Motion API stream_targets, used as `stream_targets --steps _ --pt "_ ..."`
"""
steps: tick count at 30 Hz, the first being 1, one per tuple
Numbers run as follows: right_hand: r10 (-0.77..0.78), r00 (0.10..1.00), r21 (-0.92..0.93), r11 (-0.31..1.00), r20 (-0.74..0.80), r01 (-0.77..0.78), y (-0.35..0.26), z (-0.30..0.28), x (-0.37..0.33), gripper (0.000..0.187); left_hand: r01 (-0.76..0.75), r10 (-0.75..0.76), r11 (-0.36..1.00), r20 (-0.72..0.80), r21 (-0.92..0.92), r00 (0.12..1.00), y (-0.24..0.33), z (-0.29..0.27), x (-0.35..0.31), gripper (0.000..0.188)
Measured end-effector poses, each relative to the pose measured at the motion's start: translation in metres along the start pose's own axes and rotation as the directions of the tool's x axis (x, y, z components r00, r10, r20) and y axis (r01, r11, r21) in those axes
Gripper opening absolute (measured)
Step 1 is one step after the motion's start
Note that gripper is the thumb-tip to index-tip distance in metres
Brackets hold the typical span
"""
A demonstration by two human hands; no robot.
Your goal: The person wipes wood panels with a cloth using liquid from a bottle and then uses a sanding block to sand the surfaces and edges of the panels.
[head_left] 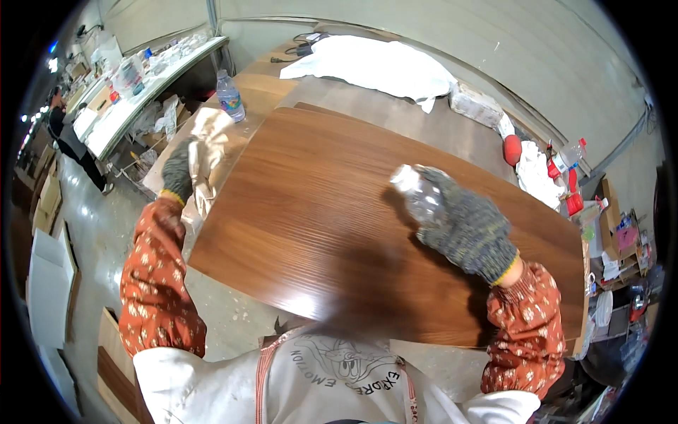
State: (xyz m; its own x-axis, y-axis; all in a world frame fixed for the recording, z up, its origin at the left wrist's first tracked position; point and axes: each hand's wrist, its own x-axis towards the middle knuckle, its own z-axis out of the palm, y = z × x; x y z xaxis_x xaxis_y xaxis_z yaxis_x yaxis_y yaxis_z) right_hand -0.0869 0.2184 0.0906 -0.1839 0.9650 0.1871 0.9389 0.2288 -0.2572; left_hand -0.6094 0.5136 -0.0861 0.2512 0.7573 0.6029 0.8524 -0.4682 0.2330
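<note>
Bottle (426, 203) in right hand (466, 222), crumpled tan sheet (210, 152) in left hand (179, 171)

Grips the clear bottle in the right hand, fingers wrapped round its body, white cap (405, 178) tipped toward the far left. Holds it over the right half of a brown wood-grain board (304, 184); hard to judge from above as touching the surface or just clear of it. Clutches the crumpled tan sheet in the left hand, just outside the board's left edge, upper end spread toward the far side.

Wears grey knit gloves (484, 237) with yellow cuffs, rust-red patterned sleeves (161, 283) and a white printed top (339, 378).

Includes on the far side, beyond the board, a white cover (374, 67) with black cables (302, 49) at its left end. Shows near the far left corner an upright blue-labelled bottle (229, 99). Carries along the far right edge a pale block (477, 106), a red rounded object (512, 150), white crumpled cloth (538, 177) and a red-capped bottle (565, 159). Takes in, at far left, a cluttered white workbench (176, 65) and a standing person in dark clothes (70, 140).
</note>
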Motion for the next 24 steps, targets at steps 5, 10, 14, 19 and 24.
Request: stream_targets --steps 5,10,14,19,24 --pt "-0.246 0.969 -0.064 0.967 -0.003 0.246 -0.075 0.033 0.066 0.04 -0.05 -0.061 0.485 -0.091 -0.873 0.994 0.004 0.01 -0.001 0.033" --pt "-0.439 0.899 -0.122 0.892 -0.008 0.435 -0.117 0.068 0.114 0.045 -0.123 0.231 0.752 0.085 -0.648 0.969 0.148 -0.03 -0.013 0.041" --pt "-0.397 0.909 -0.148 0.898 0.127 0.413 -0.137 0.074 0.129 0.033 -0.205 0.236 0.923 0.059 -0.327 0.97 0.192 -0.062 -0.02 0.039" --pt "-0.4 0.916 -0.097 0.913 -0.027 0.395 -0.123 0.075 0.121 0.029 -0.026 0.09 0.801 0.076 -0.598 0.993 0.211 -0.054 0.006 0.033" --pt "-0.383 0.905 -0.189 0.918 -0.186 0.35 -0.041 0.055 0.076 0.032 -0.021 0.07 0.606 0.027 -0.795 0.997 0.271 -0.03 0.058 0.036"
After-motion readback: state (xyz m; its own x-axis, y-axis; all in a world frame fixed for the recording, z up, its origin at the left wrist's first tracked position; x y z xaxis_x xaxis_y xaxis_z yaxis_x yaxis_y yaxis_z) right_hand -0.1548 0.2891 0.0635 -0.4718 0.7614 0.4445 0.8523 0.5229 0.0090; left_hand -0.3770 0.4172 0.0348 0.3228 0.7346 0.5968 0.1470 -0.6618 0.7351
